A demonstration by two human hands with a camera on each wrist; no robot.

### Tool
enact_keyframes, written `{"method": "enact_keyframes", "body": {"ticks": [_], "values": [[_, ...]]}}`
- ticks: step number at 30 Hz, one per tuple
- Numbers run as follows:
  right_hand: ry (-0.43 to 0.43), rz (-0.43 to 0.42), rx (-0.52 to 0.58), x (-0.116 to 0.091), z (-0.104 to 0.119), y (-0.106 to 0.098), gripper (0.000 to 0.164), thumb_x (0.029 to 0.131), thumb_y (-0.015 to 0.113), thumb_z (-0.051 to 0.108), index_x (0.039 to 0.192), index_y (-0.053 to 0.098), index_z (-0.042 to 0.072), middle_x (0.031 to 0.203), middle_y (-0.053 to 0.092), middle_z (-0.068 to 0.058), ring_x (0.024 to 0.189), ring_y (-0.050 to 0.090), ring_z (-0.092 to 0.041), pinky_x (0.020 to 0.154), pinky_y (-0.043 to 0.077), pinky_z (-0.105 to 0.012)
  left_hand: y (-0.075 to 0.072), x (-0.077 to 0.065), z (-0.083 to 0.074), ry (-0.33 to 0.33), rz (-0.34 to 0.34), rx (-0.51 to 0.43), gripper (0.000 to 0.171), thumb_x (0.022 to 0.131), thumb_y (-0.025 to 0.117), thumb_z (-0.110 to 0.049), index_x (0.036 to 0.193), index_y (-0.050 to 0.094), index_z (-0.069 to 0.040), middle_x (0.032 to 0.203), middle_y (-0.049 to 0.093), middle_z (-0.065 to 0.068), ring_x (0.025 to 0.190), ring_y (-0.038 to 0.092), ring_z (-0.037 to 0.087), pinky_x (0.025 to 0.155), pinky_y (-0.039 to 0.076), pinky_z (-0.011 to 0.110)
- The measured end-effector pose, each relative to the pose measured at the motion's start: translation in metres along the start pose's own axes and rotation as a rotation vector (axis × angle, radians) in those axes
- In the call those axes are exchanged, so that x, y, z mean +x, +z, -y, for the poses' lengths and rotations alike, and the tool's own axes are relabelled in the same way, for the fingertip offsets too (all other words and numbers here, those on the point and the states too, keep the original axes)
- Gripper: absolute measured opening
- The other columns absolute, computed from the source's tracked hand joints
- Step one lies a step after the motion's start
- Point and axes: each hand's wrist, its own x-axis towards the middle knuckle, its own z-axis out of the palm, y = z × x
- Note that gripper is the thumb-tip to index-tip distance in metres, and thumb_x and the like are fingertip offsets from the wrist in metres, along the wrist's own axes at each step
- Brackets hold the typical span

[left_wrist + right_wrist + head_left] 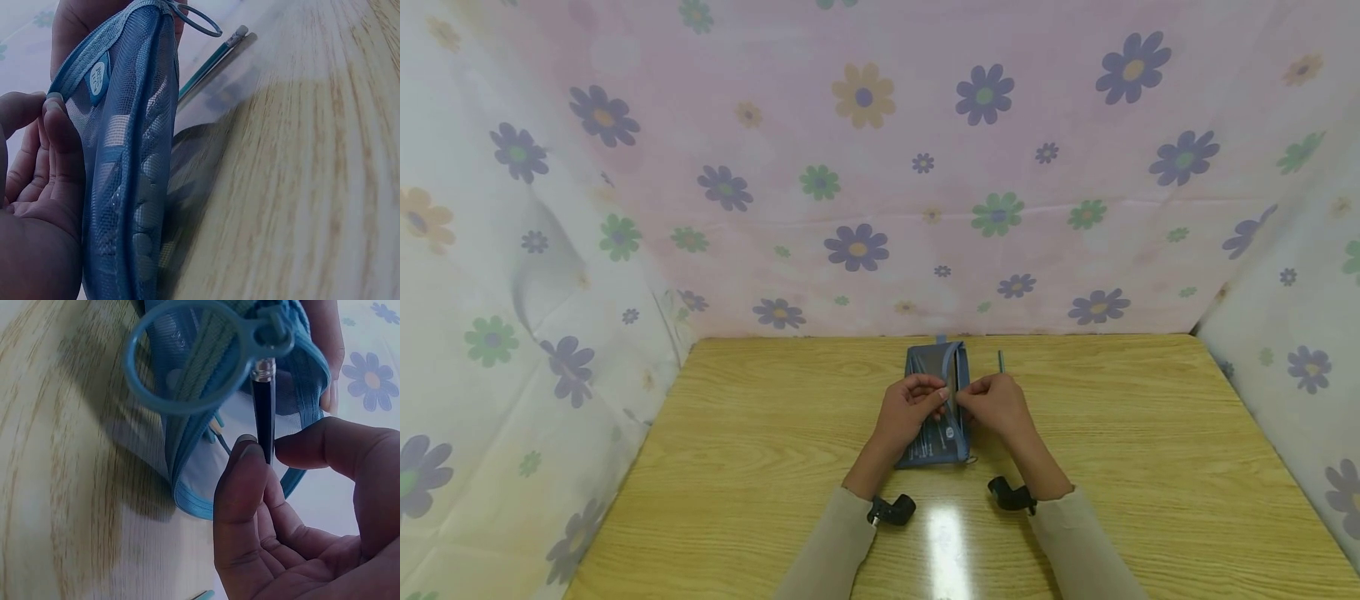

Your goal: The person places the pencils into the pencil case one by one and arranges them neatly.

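A blue mesh zip pouch [931, 442] lies on the table with its zip undone. My left hand [912, 406] pinches the edge of its opening between thumb and fingertip. With thumb and fingers, my right hand [1000, 406] pinches a dark pencil [264, 412] with a silver metal band, at the pouch's mouth. The far end of this pencil is partly hidden behind the zip's ring pull [130, 362]. Inside the opening shows a thin item with a blue tip [215, 428]. A teal pencil [215, 61] with a pale end lies on the table beside the pouch.
The wood-grain table [760, 433] is bordered at the back by a pink flowered cloth [910, 200], with pale flowered cloths at both sides. Black wrist cameras [892, 510] sit at both cuffs, low over the table.
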Motion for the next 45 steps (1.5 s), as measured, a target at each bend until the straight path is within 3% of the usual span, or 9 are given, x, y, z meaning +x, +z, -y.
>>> {"method": "enact_keyframes", "body": {"ticks": [15, 22, 29, 39, 45], "values": [[-0.012, 0.018, 0.044, -0.001, -0.001, -0.002, 0.018, 0.094, 0.068, 0.01, 0.098, 0.078, -0.004, 0.085, 0.076, -0.016, 0.073, 0.073, -0.026, 0.065, 0.064, -0.038, 0.0, 0.0, 0.0, -0.006, 0.001, 0.014, 0.026, 0.104, 0.07, -0.008, 0.12, 0.067, 0.011, 0.094, 0.071, 0.005, 0.079, 0.069, 0.016, 0.069, 0.059, 0.027], [-0.033, 0.02, 0.042, -0.001, -0.001, -0.007, 0.018, 0.095, 0.068, 0.009, 0.101, 0.076, -0.006, 0.088, 0.075, -0.021, 0.074, 0.075, -0.034, 0.065, 0.064, -0.041, 0.0, 0.0, 0.0, -0.006, -0.001, 0.005, 0.025, 0.103, 0.071, -0.009, 0.12, 0.069, 0.009, 0.093, 0.071, 0.003, 0.078, 0.069, 0.016, 0.068, 0.059, 0.026], [-0.02, 0.002, 0.045, -0.001, 0.0, -0.013, 0.018, 0.095, 0.068, 0.009, 0.102, 0.073, -0.006, 0.089, 0.073, -0.019, 0.079, 0.075, -0.037, 0.07, 0.065, -0.045, 0.0, 0.0, 0.0, -0.005, 0.002, -0.001, 0.023, 0.103, 0.072, -0.009, 0.119, 0.069, 0.008, 0.093, 0.071, 0.001, 0.077, 0.069, 0.014, 0.068, 0.059, 0.025], [-0.038, -0.03, -0.01, 0.001, -0.006, -0.023, 0.017, 0.096, 0.069, 0.011, 0.103, 0.073, -0.004, 0.092, 0.074, -0.021, 0.077, 0.075, -0.036, 0.064, 0.062, -0.038, 0.001, 0.0, -0.001, -0.014, 0.0, -0.001, 0.023, 0.103, 0.073, -0.011, 0.118, 0.069, 0.006, 0.104, 0.07, 0.028, 0.078, 0.069, 0.013, 0.068, 0.059, 0.025], [-0.054, -0.07, -0.047, 0.003, -0.011, -0.028, 0.017, 0.095, 0.07, 0.012, 0.103, 0.072, -0.003, 0.087, 0.073, -0.016, 0.076, 0.074, -0.034, 0.059, 0.058, -0.033, 0.001, 0.0, -0.001, -0.017, 0.0, 0.004, 0.024, 0.103, 0.072, -0.01, 0.119, 0.069, 0.007, 0.106, 0.069, 0.031, 0.078, 0.069, 0.013, 0.068, 0.059, 0.025]]}}
